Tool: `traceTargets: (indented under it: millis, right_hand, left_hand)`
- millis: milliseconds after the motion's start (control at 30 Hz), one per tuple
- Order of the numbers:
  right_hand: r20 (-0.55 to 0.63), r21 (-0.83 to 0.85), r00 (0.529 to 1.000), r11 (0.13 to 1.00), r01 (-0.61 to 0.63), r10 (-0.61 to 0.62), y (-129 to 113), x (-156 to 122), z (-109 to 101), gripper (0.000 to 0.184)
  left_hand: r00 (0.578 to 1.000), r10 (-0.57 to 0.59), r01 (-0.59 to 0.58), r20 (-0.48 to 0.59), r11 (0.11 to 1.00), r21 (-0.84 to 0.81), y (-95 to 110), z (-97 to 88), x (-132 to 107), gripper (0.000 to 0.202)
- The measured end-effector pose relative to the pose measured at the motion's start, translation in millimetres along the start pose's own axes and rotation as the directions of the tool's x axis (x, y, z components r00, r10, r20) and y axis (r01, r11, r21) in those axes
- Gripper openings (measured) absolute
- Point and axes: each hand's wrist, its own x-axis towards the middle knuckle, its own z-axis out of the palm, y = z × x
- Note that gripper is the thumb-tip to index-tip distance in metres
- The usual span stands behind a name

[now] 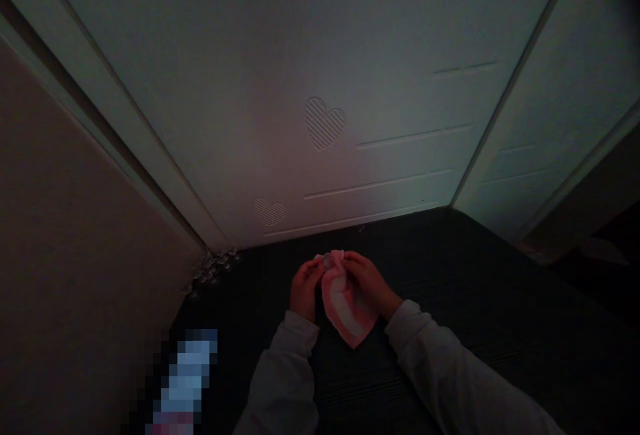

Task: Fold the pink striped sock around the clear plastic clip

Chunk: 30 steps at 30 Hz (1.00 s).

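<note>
A small pink-and-white striped cloth (pixel 350 311) hangs between my two hands over the dark tabletop. My left hand (pixel 305 288) is closed, with thumb and fingers pinching at the cloth's upper left edge. My right hand (pixel 367 281) pinches its upper right edge, the cloth draping down in front of that palm. Between the fingertips shows a small, shiny, greyish round piece (pixel 327 261), partly covered by the cloth. Its kind is too dim to make out.
A heap of small shiny metallic pieces (pixel 213 269) lies at the table's left back corner against the wall. A pixelated bright patch (pixel 187 371) covers something at lower left. White panels with engraved hearts (pixel 325 123) rise behind the dark table (pixel 360 388).
</note>
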Motion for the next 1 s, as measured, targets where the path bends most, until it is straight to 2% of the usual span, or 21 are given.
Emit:
traceTargets:
  millis: [100,233,333,500,633,733,833,1000]
  right_hand:
    - [-0.011,0.034,0.999,0.999,-0.033,0.033,2.2,1.3,-0.6,0.004]
    - [0.034,0.254,0.996,0.963,-0.089,0.083,0.9,2.8,-3.6,0.003]
    - [0.048,0.329,0.996,0.94,-0.09,0.078,-5.0,3.7,-6.5,0.003]
    - [0.109,0.475,0.985,0.863,-0.171,0.135,-9.5,3.4,-6.6,0.003]
    - [0.106,0.356,0.99,0.926,-0.123,0.091,-6.6,0.4,-1.7,0.009]
    - [0.065,0.151,0.997,0.987,-0.048,0.038,-5.1,-2.1,1.2,0.012]
    - [0.021,-0.023,1.0,1.0,0.013,-0.012,-4.8,-4.1,2.7,0.016]
    - [0.082,-0.056,0.996,0.998,0.043,-0.038,-7.4,-7.4,5.0,0.019]
  left_hand:
    - [0.999,-0.033,0.031,-0.017,0.996,-0.089,1.4,-0.3,1.4,0.025]
    - [0.999,-0.048,0.044,-0.021,0.987,-0.153,3.2,-1.4,3.4,0.026]
    - [0.998,-0.05,0.046,-0.024,0.987,-0.155,3.0,-2.2,3.7,0.026]
    - [0.999,-0.04,0.041,0.008,0.996,-0.081,1.0,-3.3,3.3,0.025]
    - [1.0,-0.024,0.025,0.012,0.998,-0.053,-0.4,-3.7,3.6,0.022]
    - [0.998,-0.032,0.035,0.051,0.998,-0.051,-0.5,-3.0,3.3,0.022]
    - [0.996,-0.038,0.044,0.076,0.996,-0.077,0.1,-1.8,2.7,0.025]
    - [0.994,-0.025,0.034,0.107,0.996,-0.086,-0.4,-2.6,3.7,0.028]
